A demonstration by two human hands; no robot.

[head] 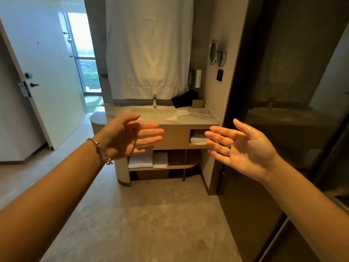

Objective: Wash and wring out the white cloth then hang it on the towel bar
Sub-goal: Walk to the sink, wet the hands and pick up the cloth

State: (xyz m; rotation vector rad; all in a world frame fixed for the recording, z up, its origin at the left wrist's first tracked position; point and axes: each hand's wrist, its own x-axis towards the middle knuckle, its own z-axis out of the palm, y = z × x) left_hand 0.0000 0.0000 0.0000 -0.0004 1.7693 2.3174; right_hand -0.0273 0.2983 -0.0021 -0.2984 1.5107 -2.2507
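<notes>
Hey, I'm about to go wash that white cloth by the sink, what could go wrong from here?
1. The white cloth lies on the counter right of the basin, close to the front edge; a careless grab might drag it to the floor.
2. Both the left hand and right hand are empty and far from it.
3. No towel bar is clearly visible, so hanging could stall.

Folded towels (140,161) fill the vanity (175,137) shelf below the faucet (154,100).
</notes>
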